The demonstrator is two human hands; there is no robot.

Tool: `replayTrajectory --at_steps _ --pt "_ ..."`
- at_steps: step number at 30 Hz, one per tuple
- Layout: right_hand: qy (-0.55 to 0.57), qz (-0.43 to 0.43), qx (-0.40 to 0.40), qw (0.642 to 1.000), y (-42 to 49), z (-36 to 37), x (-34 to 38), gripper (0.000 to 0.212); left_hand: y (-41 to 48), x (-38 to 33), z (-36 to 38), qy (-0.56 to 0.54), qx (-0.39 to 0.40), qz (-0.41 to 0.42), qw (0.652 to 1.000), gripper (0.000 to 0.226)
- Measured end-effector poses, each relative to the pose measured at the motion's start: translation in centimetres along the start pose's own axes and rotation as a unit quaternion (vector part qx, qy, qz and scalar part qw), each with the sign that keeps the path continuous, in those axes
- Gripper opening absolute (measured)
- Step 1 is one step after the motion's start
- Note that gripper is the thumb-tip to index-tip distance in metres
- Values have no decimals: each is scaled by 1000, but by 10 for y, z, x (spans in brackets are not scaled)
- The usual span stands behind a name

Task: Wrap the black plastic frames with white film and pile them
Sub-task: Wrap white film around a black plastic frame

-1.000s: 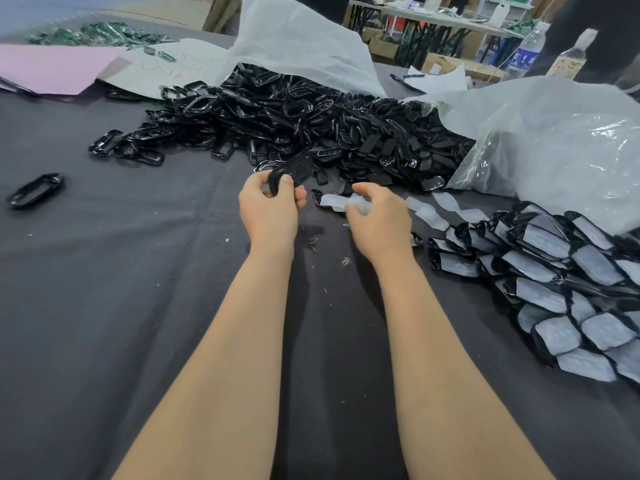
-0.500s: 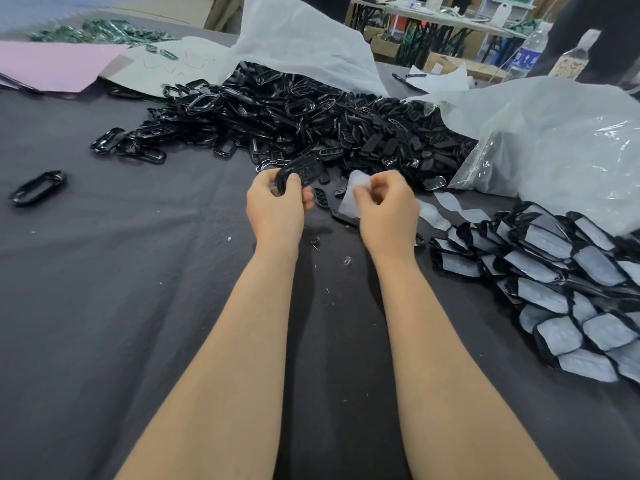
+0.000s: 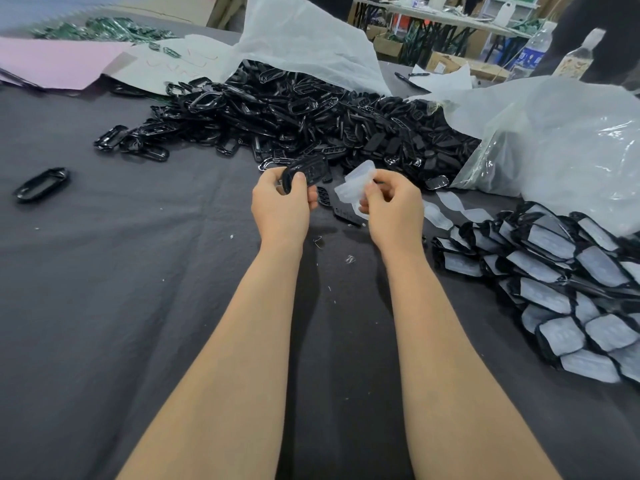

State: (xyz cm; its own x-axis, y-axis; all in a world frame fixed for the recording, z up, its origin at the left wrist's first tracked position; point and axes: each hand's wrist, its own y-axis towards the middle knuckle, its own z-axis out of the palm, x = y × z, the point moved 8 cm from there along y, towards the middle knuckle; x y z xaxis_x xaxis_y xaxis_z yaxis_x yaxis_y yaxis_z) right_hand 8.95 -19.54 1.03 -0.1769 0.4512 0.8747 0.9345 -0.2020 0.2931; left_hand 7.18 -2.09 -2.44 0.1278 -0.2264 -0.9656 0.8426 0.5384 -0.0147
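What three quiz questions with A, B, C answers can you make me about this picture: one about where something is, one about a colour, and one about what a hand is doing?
1. Where is the pile of wrapped frames?
A. on the person's left
B. on the person's right
C. inside a box

2. What colour is the big paper sheet at the far left?
A. pink
B. yellow
C. red

3. What is the right hand doing?
A. lying flat
B. holding a bottle
C. pinching white film

Answers:
1 B, because the pile lies out beyond the right forearm.
2 A, because the sheet looks pale pink.
3 C, because its curled fingers pinch the film, while the left hand grips a black frame.
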Motion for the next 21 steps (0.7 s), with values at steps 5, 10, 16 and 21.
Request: replayTrajectory --at_steps 5,10,16,21 --pt "85 28 -36 995 1 -7 -8 24 0 0 1 3 3 -3 1000 14" --pt "219 89 9 972 1 2 -14 39 1 2 2 12 6 -2 1000 8" --pt "305 136 33 942 -1 9 -16 9 0 0 3 35 18 6 999 13" --pt "234 100 3 967 0 1 -12 10 1 1 5 51 24 16 998 11"
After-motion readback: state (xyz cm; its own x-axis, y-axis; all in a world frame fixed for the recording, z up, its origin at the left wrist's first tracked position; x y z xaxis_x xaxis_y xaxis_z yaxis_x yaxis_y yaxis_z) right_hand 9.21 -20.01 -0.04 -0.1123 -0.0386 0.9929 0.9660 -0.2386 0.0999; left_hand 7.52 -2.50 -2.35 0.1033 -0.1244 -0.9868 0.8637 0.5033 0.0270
